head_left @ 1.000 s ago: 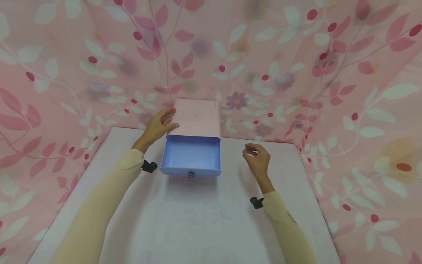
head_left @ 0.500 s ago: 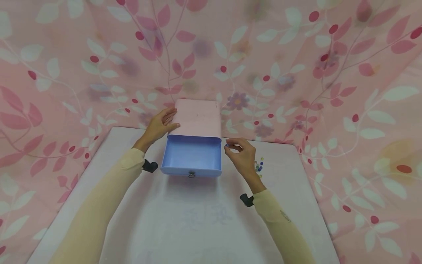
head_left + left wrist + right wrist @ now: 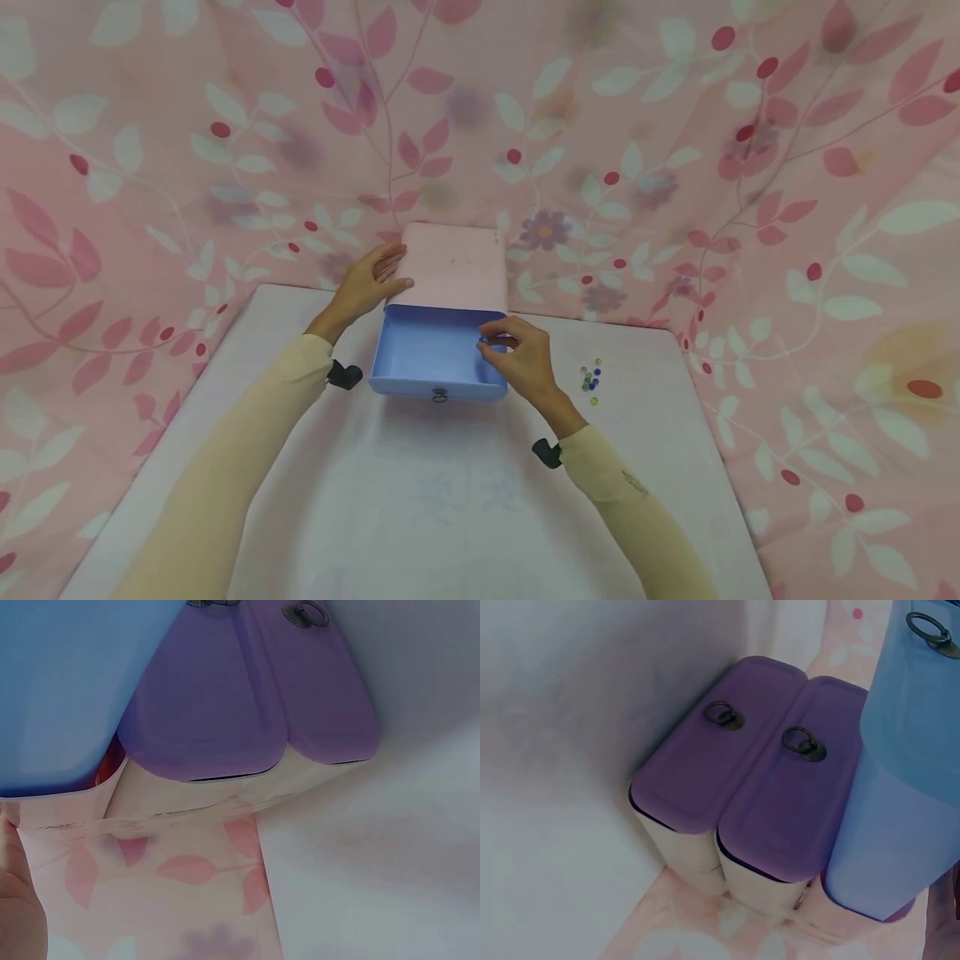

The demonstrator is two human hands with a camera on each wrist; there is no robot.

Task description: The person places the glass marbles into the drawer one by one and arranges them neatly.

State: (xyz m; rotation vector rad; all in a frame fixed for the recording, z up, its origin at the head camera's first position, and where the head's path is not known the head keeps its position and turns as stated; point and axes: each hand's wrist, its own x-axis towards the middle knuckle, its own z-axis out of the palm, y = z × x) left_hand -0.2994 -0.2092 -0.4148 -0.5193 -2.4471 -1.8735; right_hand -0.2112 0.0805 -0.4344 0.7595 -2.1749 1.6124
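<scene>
A pink drawer cabinet [image 3: 453,268] stands at the back of the table, its top blue drawer [image 3: 427,350] pulled out. My left hand [image 3: 367,283] rests against the cabinet's upper left edge, fingers fairly straight and thumb toward the top. Between thumb and fingertips, my right hand [image 3: 521,350] pinches a small blue marble [image 3: 483,340] over the right side of the drawer. In the left wrist view, part of a finger [image 3: 16,892] shows beside the cabinet. Several glass marbles [image 3: 592,377], blue, green and yellow, lie on the table to the right.
Below the blue drawer, two purple drawers [image 3: 787,810] with metal ring pulls [image 3: 804,744] are closed, as the right wrist view shows. A flower-printed pink cloth [image 3: 675,167] surrounds the white table [image 3: 465,517] at the back and sides.
My right hand has moved left from beside the cabinet to over the drawer, carrying the blue marble. The marbles it covered now show on the table. My left hand has kept its place.
</scene>
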